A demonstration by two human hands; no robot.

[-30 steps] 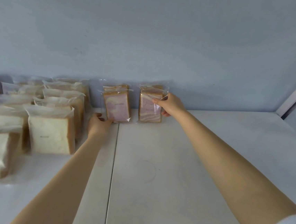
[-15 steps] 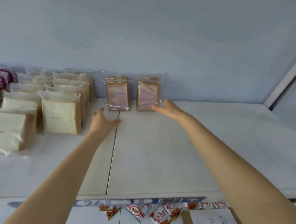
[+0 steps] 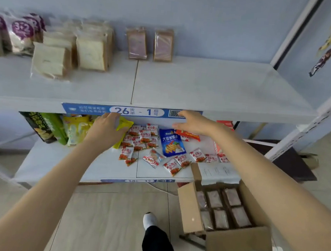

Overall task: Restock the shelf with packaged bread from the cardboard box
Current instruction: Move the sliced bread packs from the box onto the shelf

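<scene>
Step in hand: between placements. Left hand point(image 3: 107, 132) and right hand point(image 3: 194, 122): both empty, fingers spread. Two marbled bread packs point(image 3: 137, 42) upright above and beyond them on the shelf point(image 3: 215, 85). Cardboard box point(image 3: 224, 216), stocked, below right hand; next, reach down for packs.

Soft, even, bluish daylight; faint shadows. Overall slightly blurry; wide-angle distortion bends shelf upright point(image 3: 297, 26) and arms at edges.
</scene>
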